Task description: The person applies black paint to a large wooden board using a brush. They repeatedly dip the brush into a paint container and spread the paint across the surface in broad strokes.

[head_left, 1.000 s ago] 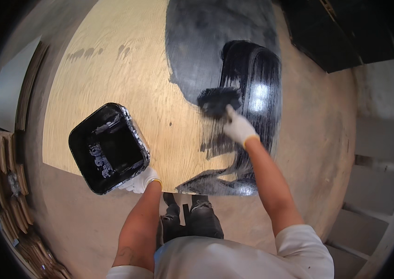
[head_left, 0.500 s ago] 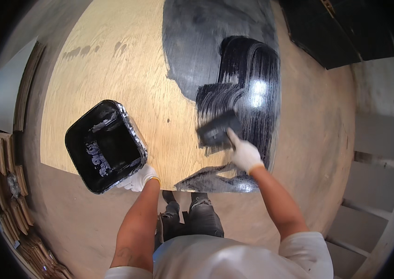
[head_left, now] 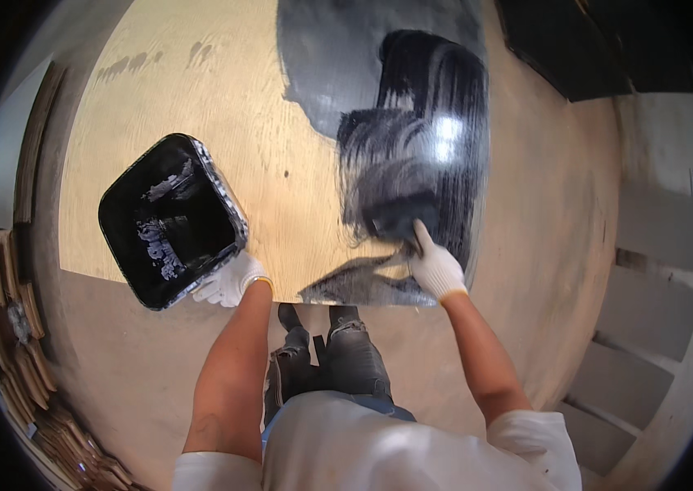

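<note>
My left hand [head_left: 233, 279], in a white glove, grips the near right edge of a black square bucket [head_left: 173, 221]. Pale purplish smears streak the bucket's dark inside. In my right hand [head_left: 438, 266], also gloved, is a flat dark trowel [head_left: 399, 217], blurred by motion, its blade against the board. The forefinger lies along the tool. Under both hands spreads a wood-grained board [head_left: 281, 221]. Wet black coating [head_left: 436, 74] covers part of its right side in curved strokes, beside a duller grey coated area [head_left: 326, 61]. A smaller dark patch [head_left: 354, 281] lies by the near edge.
Stacked boards [head_left: 6, 270] stand along the left side. Grey panels [head_left: 661, 229] line the floor at right, and large black panels [head_left: 563, 45] sit at the far right. Brown floor [head_left: 543, 213] surrounds the board. My legs [head_left: 330, 352] are close to its near edge.
The trowel has swept across the wet coating, slightly to the right, leaving fresh arcs. The whole view has shifted, so board and bucket appear higher. My left hand keeps its hold.
</note>
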A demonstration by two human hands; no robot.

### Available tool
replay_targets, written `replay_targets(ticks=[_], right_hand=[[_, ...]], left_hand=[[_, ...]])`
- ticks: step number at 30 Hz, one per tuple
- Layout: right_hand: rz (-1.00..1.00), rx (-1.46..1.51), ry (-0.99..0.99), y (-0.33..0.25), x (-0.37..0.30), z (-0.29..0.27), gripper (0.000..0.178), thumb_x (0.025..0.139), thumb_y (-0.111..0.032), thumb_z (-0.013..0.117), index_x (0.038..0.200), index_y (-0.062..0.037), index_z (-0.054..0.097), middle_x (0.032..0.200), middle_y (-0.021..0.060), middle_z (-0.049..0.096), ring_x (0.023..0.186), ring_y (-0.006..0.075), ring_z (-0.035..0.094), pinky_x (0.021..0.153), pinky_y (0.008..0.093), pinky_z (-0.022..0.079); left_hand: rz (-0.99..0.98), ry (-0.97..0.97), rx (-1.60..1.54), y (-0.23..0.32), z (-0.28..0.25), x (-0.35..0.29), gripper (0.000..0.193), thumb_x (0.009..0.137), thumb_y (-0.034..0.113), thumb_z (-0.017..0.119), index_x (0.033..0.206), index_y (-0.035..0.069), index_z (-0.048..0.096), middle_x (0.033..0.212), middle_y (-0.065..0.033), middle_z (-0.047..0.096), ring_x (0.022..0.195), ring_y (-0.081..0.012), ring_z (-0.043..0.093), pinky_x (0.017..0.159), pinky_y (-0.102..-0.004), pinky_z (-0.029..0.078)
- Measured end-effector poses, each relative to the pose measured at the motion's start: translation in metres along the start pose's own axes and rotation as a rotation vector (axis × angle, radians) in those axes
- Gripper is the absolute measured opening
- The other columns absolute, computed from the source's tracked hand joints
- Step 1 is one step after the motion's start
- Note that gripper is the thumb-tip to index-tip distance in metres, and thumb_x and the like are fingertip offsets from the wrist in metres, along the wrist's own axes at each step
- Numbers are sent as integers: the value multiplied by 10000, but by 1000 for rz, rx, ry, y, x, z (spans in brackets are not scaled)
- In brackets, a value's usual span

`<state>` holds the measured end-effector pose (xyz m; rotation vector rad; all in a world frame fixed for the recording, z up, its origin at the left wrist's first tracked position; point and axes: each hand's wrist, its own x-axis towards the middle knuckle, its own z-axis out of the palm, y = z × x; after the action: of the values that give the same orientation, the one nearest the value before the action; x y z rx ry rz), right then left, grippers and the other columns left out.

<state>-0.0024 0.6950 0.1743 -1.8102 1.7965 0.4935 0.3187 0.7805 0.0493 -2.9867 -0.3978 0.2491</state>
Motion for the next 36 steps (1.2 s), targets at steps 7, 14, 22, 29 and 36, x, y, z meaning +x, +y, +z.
replay_targets(ticks=[7, 14, 22, 29, 36], right_hand=[[-161, 88, 23, 26, -64, 62, 786, 907, -170, 572, 1631, -325, 308, 1041, 270, 735, 941, 427, 724, 858, 522, 559], [9, -28, -249, -17, -77, 38, 829, 901, -195, 598, 1647, -356, 272, 1188, 244, 723, 1070, 398, 719, 970, 449, 543], [115, 64, -231, -12, -120, 49, 788, 914, -208, 576, 1642, -319, 293, 1031, 240, 748, 960, 402, 734, 883, 490, 561], [189, 165, -173, -11, -130, 88, 813, 894, -217, 611, 1638, -301, 294, 1067, 247, 737, 1001, 429, 712, 924, 509, 537], [201, 186, -35, -1, -97, 72, 824, 888, -163, 571, 1654, -230, 273, 1085, 261, 740, 1010, 412, 727, 892, 505, 550]], left_hand=[[101, 77, -77, -3, 52, 25, 941, 936, 435, 545, 1580, -132, 160, 1592, -376, 295, 1243, -402, 556, 973, -495, 516], [145, 108, -151, 1, 34, 18, 925, 934, 429, 535, 1572, -134, 172, 1592, -376, 292, 1264, -412, 537, 998, -497, 496], [131, 108, -209, -2, 57, 34, 908, 931, 422, 524, 1563, -136, 186, 1591, -376, 289, 1288, -423, 516, 1026, -498, 474], [120, 110, -237, 5, 58, 20, 894, 929, 416, 514, 1554, -138, 199, 1591, -377, 286, 1309, -434, 497, 1050, -500, 454], [102, 113, -282, 7, 60, 17, 879, 926, 411, 504, 1546, -140, 211, 1591, -377, 283, 1330, -444, 478, 1075, -501, 435]])
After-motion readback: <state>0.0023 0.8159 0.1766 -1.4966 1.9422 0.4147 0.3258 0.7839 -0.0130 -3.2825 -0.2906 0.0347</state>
